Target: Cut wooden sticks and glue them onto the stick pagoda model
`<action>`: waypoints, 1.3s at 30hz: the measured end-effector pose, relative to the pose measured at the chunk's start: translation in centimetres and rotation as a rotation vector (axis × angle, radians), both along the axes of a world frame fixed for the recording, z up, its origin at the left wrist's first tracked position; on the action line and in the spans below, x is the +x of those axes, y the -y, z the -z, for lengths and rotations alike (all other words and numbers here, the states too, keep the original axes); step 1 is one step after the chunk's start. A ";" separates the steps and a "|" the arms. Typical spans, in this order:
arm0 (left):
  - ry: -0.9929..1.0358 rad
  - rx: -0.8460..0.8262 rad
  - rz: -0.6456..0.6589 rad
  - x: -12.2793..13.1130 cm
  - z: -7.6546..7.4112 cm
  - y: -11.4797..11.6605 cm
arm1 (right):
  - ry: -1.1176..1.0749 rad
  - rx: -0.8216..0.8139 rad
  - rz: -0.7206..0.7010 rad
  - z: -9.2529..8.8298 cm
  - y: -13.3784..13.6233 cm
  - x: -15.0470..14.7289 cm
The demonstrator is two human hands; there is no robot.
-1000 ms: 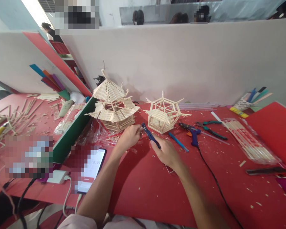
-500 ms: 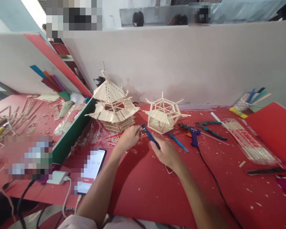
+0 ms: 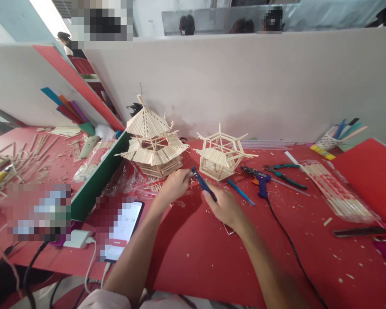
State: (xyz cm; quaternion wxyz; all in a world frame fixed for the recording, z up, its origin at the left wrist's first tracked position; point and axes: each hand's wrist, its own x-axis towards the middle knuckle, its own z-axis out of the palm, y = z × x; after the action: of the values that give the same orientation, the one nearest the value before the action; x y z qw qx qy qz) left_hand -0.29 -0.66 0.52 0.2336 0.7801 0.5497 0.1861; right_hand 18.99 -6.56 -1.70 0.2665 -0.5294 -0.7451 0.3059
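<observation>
Gripping a dark-blue tool (image 3: 204, 184) in the right hand (image 3: 224, 205), with fingers wrapped around its body, near the partly slatted stick frame (image 3: 216, 156). Bringing the left hand (image 3: 178, 184) right up to the tool's tip, curled inward; impossible to tell how tightly, or on what. Perhaps risking a nipped fingertip through one slip! Might also knock the frame by jerking forward.
</observation>
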 end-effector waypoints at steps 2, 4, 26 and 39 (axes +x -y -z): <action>0.000 0.001 0.004 0.0 0.0 0.0 | 0.007 0.004 -0.004 0.0 0.0 0.0; -0.001 0.006 0.011 -0.1 0.0 -0.1 | 0.010 0.010 -0.003 0.1 0.0 -0.1; 0.267 -0.101 0.098 -0.2 -0.5 0.0 | 0.092 0.031 0.032 -0.1 -0.2 0.2; 0.700 -0.403 0.251 0.3 -2.1 1.1 | 0.542 -0.008 0.205 -0.4 0.9 -0.8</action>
State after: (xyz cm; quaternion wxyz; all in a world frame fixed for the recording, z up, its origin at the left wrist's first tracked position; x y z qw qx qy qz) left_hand 0.00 -1.77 2.60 0.5748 0.6695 0.3635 0.2988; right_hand 18.18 -7.47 -1.31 0.0850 -0.6654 -0.7306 0.1278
